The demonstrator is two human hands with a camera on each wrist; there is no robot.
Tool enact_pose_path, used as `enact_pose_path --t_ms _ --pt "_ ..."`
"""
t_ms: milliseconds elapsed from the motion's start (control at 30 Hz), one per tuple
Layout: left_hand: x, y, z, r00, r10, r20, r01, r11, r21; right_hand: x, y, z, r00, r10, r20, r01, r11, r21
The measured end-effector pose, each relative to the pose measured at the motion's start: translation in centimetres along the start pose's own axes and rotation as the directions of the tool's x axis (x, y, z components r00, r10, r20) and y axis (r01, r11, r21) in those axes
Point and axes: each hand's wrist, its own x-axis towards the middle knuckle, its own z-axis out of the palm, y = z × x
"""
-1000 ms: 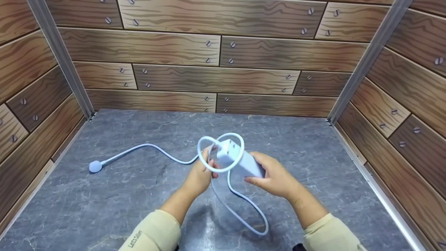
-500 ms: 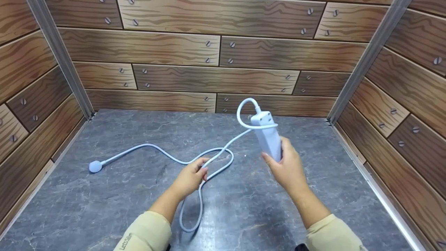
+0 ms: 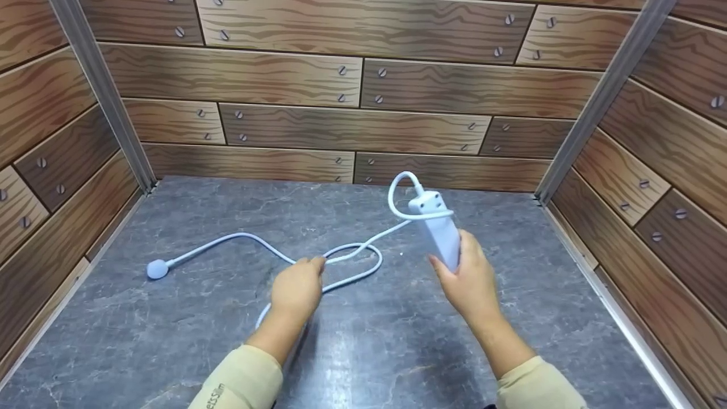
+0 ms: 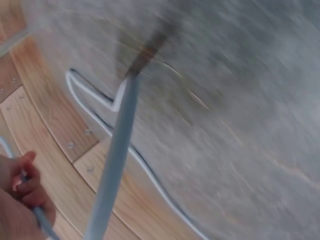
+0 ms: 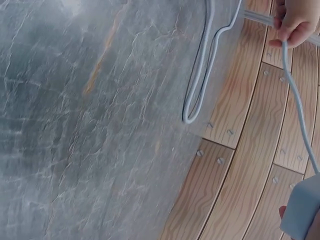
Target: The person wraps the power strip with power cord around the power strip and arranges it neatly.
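In the head view my right hand grips the lower end of a pale blue-white power strip, raised and tilted. Its cord curls from the top end and passes across the strip's front. My left hand holds the cord left of centre, its fingertips mostly hidden behind the back of the hand. The left wrist view shows curled fingers round the cord. A stretch of cord runs taut between left hand and strip in the right wrist view. The cord's far end carries a round plug.
A dark grey marbled tabletop lies below both hands. Wood-patterned panels stand at the back and both sides, with metal posts at the corners. A loop of cord lies right of my left hand.
The strip has moved right and turned more upright in my right hand, drawing the looped cord out. My left hand has moved left and turned its back upward. The plug has stayed put.
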Motion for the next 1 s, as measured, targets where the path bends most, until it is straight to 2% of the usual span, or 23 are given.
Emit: enact_pose_path --t_ms 133,233,333,400,467,533,600,667,700,767,800,900,1000 --pt "0.1 -0.5 -0.4 0.998 0.023 -0.063 -0.020 0.999 0.044 0.1 0.7 -0.4 0.996 0.086 0.003 -0.086 0.996 -0.006" --pt "-0.1 -0.7 -0.6 0.994 0.078 -0.082 -0.074 0.996 0.054 0.2 1.1 -0.6 0.991 0.132 0.007 -0.132 0.991 -0.005" --pt "-0.3 -0.7 -0.7 0.982 0.151 -0.116 -0.144 0.988 0.063 0.3 1.6 -0.5 0.991 0.135 0.016 -0.134 0.990 -0.041" --pt "-0.3 -0.6 -0.9 0.967 0.205 -0.154 -0.196 0.978 0.074 0.4 2.0 -0.5 0.993 0.116 0.017 -0.114 0.989 -0.091" --pt "-0.3 -0.5 -1.3 0.942 0.260 -0.212 -0.248 0.965 0.085 0.3 2.4 -0.5 0.996 0.093 0.008 -0.090 0.985 -0.149" --pt "-0.3 -0.3 -1.8 0.907 0.320 -0.275 -0.300 0.947 0.111 0.2 2.7 -0.5 0.998 0.067 -0.007 -0.067 0.977 -0.202" --pt "-0.3 0.0 -2.5 0.859 0.387 -0.335 -0.357 0.922 0.149 0.1 3.1 -0.5 0.999 0.049 -0.019 -0.052 0.971 -0.235" --pt "-0.4 0.4 -3.0 0.811 0.461 -0.361 -0.412 0.887 0.206 -0.1 3.2 -0.5 0.999 0.045 -0.010 -0.046 0.969 -0.242" --pt "-0.5 0.7 -3.2 0.794 0.493 -0.356 -0.435 0.870 0.233 -0.1 3.2 -0.4 0.999 0.045 0.000 -0.044 0.970 -0.238" --pt "-0.8 1.2 -3.5 0.778 0.545 -0.313 -0.474 0.836 0.277 -0.2 3.1 -0.3 0.998 0.056 0.032 -0.048 0.976 -0.213" --pt "-1.0 1.4 -3.5 0.776 0.565 -0.280 -0.492 0.820 0.292 -0.3 3.0 -0.3 0.996 0.066 0.052 -0.055 0.980 -0.190" --pt "-1.5 1.9 -3.0 0.784 0.602 -0.154 -0.536 0.780 0.322 -0.3 2.6 -0.2 0.991 0.075 0.114 -0.065 0.994 -0.093" --pt "-2.0 2.1 -2.2 0.769 0.638 -0.042 -0.587 0.730 0.349 -0.3 2.1 -0.1 0.987 0.021 0.162 -0.025 0.999 0.024"
